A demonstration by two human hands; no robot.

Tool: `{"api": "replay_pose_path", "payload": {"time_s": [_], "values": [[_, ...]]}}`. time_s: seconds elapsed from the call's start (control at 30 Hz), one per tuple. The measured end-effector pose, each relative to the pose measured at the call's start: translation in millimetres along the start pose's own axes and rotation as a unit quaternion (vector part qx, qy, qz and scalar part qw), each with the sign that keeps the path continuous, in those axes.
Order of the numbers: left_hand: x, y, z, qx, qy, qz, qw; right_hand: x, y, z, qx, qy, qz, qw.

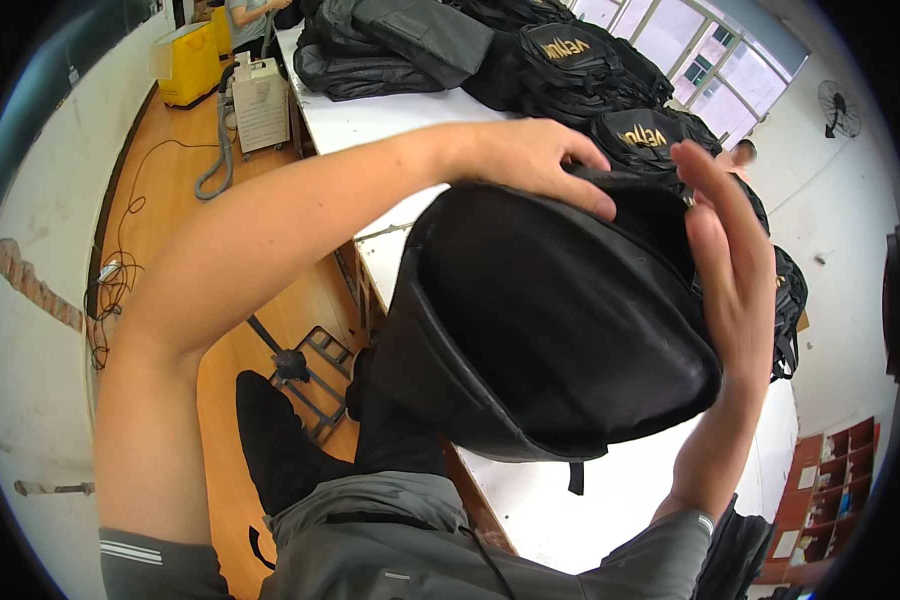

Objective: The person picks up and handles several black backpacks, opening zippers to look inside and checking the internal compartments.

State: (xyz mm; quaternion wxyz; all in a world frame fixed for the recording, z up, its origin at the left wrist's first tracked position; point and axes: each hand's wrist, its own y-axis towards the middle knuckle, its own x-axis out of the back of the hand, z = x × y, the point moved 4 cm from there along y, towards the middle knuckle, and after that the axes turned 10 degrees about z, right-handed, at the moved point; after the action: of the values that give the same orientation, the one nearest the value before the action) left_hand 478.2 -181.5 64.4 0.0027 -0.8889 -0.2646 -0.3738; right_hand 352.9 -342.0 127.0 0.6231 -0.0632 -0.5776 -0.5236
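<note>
A black fabric backpack (570, 315) stands tilted over the near edge of the white table (570, 517), its panel bulging towards me. My left hand (532, 161) reaches over its upper edge, the fingers curled on the fabric beside an opening. At the bag's right side my right hand (735, 262) is raised, fingers apart and slightly blurred, its palm close to or against the bag. Part of the right palm's contact is hidden. A short black strap (576, 478) hangs at the bag's lower edge.
Black backpacks with gold lettering (570, 52) lie in a row along the table, beside a stack of black bags (420, 45). On the floor are a wheeled machine with a hose (261, 105), a yellow bin (187, 67) and a metal stand (311, 375). A co-worker (247, 19) stands far off.
</note>
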Motion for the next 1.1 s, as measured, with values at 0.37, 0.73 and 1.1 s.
{"api": "replay_pose_path", "payload": {"time_s": [0.37,0.73,1.1], "values": [[-4,-46,131,0.268,0.115,-0.115,0.95,-19,-118,129,0.211,-0.079,0.343,0.912],[-5,-108,68,0.192,-0.206,-0.143,0.949,-17,-127,116,0.096,-0.296,0.199,0.929],[-21,-105,-64,0.141,0.15,-0.011,0.979,-50,-78,90,0.252,-0.285,0.041,0.924]]}}
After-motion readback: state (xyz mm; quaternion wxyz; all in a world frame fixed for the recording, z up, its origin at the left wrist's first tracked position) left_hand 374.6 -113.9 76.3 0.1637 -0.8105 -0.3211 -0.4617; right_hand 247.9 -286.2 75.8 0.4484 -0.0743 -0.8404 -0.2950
